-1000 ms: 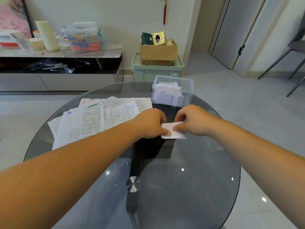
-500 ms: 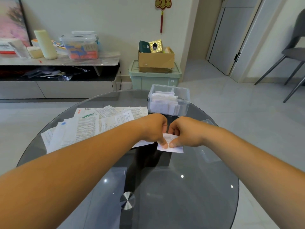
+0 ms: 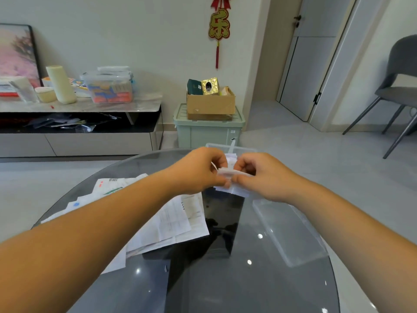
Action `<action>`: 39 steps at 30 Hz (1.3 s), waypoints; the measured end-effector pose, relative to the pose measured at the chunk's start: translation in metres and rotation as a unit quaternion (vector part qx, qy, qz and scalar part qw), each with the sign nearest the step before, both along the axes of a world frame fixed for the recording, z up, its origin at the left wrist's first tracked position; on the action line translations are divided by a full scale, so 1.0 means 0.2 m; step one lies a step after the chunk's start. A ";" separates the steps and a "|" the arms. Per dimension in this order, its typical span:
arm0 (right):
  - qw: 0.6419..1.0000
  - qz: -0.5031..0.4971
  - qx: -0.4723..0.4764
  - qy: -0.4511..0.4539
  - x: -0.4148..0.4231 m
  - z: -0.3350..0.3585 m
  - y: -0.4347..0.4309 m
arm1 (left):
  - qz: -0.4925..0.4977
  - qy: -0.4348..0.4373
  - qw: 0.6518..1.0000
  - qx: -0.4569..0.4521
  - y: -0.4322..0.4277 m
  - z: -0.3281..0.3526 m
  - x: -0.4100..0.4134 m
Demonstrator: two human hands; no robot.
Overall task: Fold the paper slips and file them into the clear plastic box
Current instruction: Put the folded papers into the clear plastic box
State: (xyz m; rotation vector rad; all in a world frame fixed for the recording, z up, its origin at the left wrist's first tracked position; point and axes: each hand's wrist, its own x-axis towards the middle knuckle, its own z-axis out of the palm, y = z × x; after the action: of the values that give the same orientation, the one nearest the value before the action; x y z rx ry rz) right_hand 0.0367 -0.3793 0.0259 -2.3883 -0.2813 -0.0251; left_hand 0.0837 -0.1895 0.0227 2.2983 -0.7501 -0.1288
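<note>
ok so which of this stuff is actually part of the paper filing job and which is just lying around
In the job: folded slip, pinched between left hand and right hand; pile of slips; clear plastic box; clear lid.
Lying about: cardboard box; green bin; grey chair; red wall ornament.

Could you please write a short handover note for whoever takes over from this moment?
Left hand and right hand each pinch the same folded slip, held up in front of the clear plastic box at the table's far edge.
Done: this slip is folded; filed slips show inside the box.
Left: file it, then fold the pile of flat slips lying under the left arm.
</note>
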 end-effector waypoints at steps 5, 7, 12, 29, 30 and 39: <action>0.985 -0.118 0.087 -0.097 0.25 0.09 -0.10 | 0.016 -0.075 0.997 0.013 -0.02 0.04 0.21; 0.973 -0.155 0.139 -0.103 0.33 0.09 -0.12 | 0.005 -0.085 0.994 0.064 -0.03 0.03 0.27; 0.966 -0.164 0.172 -0.099 0.46 -0.02 -0.10 | -0.050 -0.133 0.966 0.217 -0.05 -0.05 0.35; 0.971 -0.175 0.109 -0.121 0.57 -0.17 -0.10 | -0.028 -0.202 0.914 0.351 -0.16 -0.16 0.39; 0.972 -0.176 0.102 -0.119 0.58 -0.17 -0.09 | -0.028 -0.209 0.915 0.344 -0.15 -0.16 0.39; 0.983 -0.159 -0.020 -0.090 0.62 -0.15 -0.05 | 0.021 -0.307 0.909 0.282 -0.13 -0.22 0.36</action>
State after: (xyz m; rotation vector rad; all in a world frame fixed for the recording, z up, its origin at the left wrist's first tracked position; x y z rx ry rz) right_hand 0.1600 -0.3885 -0.0050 -2.4504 0.0198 -0.3873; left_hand 0.1557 -0.2158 -0.0213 2.9499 -1.0786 0.4872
